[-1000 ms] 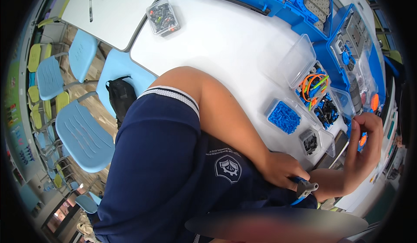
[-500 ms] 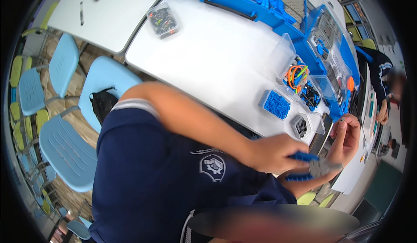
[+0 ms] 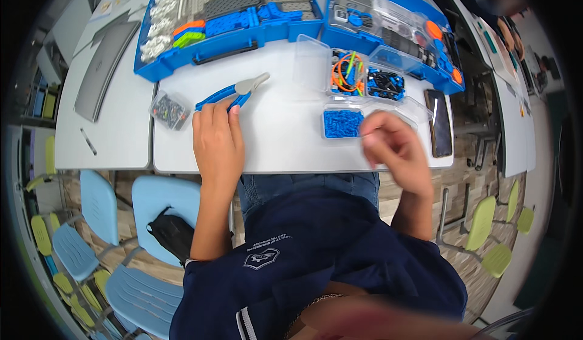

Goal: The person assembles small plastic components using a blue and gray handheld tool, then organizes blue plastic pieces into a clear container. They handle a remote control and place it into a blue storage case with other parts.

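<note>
My left hand is closed round the handles of blue-handled pliers. The grey jaws point up and to the right over the white table. On the other side, my right hand is slightly blurred, its fingers curled and the thumb brought in toward them. Whether something small sits in that pinch I cannot make out. The hand hovers at the right edge of a clear box of small blue pegs and covers part of the tabletop there.
Behind that box, clear containers hold orange and green bands and black parts. A phone lies at the right edge. Two blue cases of building parts line the back. A box of mixed pieces stands left.
My view has swung round to face the table. My hands, close together at the right before, are now apart. The pliers have come over the table in my left hand.
</note>
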The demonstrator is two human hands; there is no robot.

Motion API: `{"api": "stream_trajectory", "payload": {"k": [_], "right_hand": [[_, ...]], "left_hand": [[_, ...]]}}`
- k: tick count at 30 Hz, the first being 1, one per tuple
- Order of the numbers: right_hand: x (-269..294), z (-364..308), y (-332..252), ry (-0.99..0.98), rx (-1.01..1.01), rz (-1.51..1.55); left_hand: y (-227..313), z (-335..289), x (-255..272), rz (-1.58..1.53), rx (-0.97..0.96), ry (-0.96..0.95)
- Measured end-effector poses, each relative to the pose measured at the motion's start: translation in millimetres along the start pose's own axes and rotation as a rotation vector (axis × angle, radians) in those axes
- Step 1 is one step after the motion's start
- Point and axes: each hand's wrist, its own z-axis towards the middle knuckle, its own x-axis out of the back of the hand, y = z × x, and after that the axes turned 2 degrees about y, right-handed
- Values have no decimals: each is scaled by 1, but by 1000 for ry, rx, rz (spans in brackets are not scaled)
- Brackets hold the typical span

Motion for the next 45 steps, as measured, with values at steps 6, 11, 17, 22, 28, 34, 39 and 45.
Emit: {"api": "stream_trajectory", "payload": {"k": [6,11,17,22,28,34,39,45], "right_hand": [[-51,12,26,-85,345,-440],[-85,25,43,-57,566,-843],[-109,41,61,-59,638,-1221],[-120,51,68,45,669,-1249],[-122,57,71,107,596,-1240],[-124,64,71,220,611,-1307],[-121,67,75,231,521,-1310],[-120,68,76,273,528,-1297]], "left_hand": [[-14,-2,-10,24,-17,-51],[-41,1,9,-6,84,87],[-101,-4,44,54,412,-34],[-128,-1,42,-243,444,-136],[-127,2,36,-283,440,-63],[-86,-19,32,-423,402,143],[-30,-45,17,-413,325,105],[8,-56,4,-300,288,31]]}}
